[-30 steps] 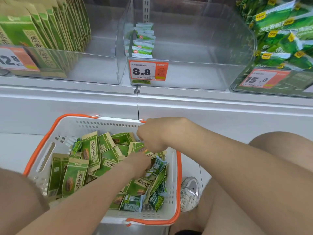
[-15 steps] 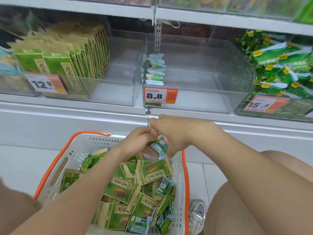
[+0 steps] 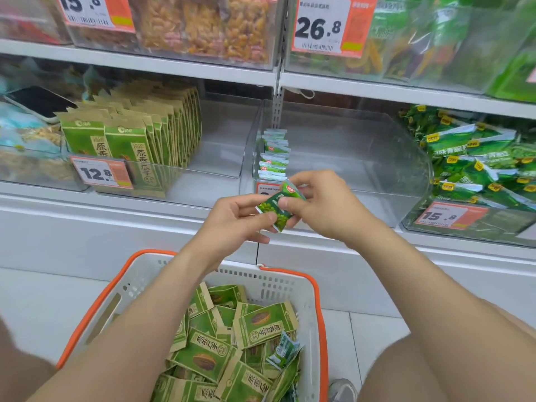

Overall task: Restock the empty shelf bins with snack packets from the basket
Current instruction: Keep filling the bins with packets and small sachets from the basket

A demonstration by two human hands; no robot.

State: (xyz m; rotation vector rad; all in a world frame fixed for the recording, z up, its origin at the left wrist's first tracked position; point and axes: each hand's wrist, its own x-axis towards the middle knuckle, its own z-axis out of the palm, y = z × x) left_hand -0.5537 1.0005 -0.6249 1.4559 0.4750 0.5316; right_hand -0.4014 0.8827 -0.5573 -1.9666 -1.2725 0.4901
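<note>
A small green snack packet (image 3: pixel 278 205) is held between both hands in front of the shelf edge. My left hand (image 3: pixel 235 219) pinches its lower left end. My right hand (image 3: pixel 322 204) grips its upper right end. Just behind stands a clear shelf bin (image 3: pixel 362 161), mostly bare, with a short row of the same small green packets (image 3: pixel 274 158) upright at its left wall. Below my arms sits a white basket with an orange rim (image 3: pixel 290 285), holding several green and tan seed packets (image 3: pixel 220 343) and a few small green ones.
The clear bin on the left (image 3: pixel 220 146) holds a row of upright green and tan packets (image 3: pixel 139 134). At the right, another bin is piled with green bags (image 3: pixel 475 158). Price tags hang on the bin fronts. An upper shelf carries full snack bins. My knee is at the lower right.
Both hands rose out of the basket with a small green packet and now hold it up in front of the mostly bare bin. The view tilted upward toward the shelves.
</note>
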